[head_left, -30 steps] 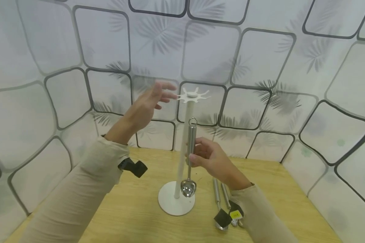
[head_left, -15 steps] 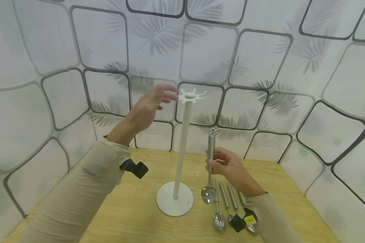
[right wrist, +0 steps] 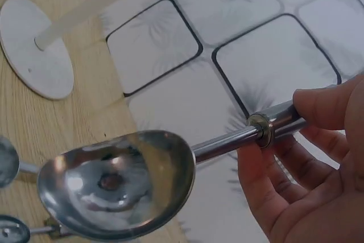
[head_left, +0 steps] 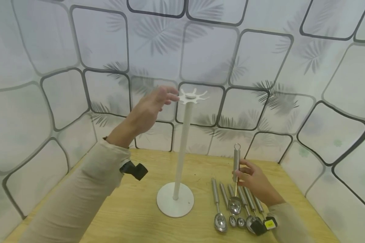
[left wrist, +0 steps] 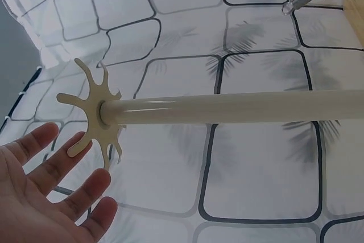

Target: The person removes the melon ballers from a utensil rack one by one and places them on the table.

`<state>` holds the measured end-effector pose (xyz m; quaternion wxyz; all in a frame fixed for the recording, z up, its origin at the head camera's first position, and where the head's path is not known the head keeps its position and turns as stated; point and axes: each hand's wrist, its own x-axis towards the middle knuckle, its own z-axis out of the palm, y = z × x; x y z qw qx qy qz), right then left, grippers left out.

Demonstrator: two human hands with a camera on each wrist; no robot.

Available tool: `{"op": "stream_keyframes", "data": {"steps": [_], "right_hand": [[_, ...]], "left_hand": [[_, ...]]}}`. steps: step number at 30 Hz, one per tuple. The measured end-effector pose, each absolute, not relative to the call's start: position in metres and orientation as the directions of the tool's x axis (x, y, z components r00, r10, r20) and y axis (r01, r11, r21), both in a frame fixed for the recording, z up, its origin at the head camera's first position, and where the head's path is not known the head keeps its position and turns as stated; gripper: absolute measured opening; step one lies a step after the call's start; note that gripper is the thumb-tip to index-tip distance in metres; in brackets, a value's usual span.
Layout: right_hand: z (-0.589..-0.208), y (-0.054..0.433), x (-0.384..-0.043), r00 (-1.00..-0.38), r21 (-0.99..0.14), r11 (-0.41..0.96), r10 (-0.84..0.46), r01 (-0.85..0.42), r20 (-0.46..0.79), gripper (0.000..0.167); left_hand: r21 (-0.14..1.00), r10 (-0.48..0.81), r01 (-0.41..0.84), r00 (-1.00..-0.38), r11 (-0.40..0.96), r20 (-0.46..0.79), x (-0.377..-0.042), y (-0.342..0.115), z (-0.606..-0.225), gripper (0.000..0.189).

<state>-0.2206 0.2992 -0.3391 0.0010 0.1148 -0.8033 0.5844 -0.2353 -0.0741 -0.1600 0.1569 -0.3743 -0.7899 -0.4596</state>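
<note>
My right hand pinches the thick silver handle of a metal scoop, which hangs bowl-down above several utensils on the table. A small ring tops its handle. In the right wrist view, thumb and fingers grip the handle near its collar, and the scoop's oval bowl faces the camera. My left hand is at the top of a white stand, beside its hook disc. The left wrist view has its fingers spread and slightly bent; one fingertip overlaps a hook arm, and contact is unclear.
Several metal scoops and spoons lie in a row on the wooden table, right of the stand's round base. The upright pole rises between my arms. Patterned cloth surrounds the table's back and sides.
My right hand has carried the scoop rightward and down, away from the stand's pole to above the row of utensils. The left hand has stayed by the hook disc.
</note>
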Motion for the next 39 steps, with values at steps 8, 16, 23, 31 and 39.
{"op": "stream_keyframes", "data": {"steps": [8,16,23,31,39], "right_hand": [[-0.359,0.340,-0.221,-0.993,-0.945,0.316,-0.105,-0.082,0.051,0.054],[-0.375,0.366,-0.227,-0.998,-0.949,0.315,-0.057,0.003,-0.022,0.054],[-0.388,0.387,-0.229,-0.995,-0.933,0.348,-0.018,0.088,-0.100,0.056],[-0.403,0.411,-0.230,-0.984,-0.924,0.347,-0.010,0.163,-0.178,0.055],[-0.420,0.432,-0.231,-0.969,-0.921,0.311,-0.003,0.235,-0.248,0.057]], "left_hand": [[0.574,0.445,0.722,-0.691,0.386,0.570,-0.236,-0.075,-0.159,0.050],[0.563,0.441,0.719,-0.695,0.408,0.567,-0.236,-0.077,-0.158,0.051],[0.579,0.436,0.724,-0.689,0.376,0.579,-0.235,-0.076,-0.158,0.050],[0.583,0.440,0.729,-0.682,0.359,0.583,-0.237,-0.076,-0.159,0.049],[0.582,0.438,0.735,-0.676,0.348,0.592,-0.238,-0.076,-0.160,0.049]]}}
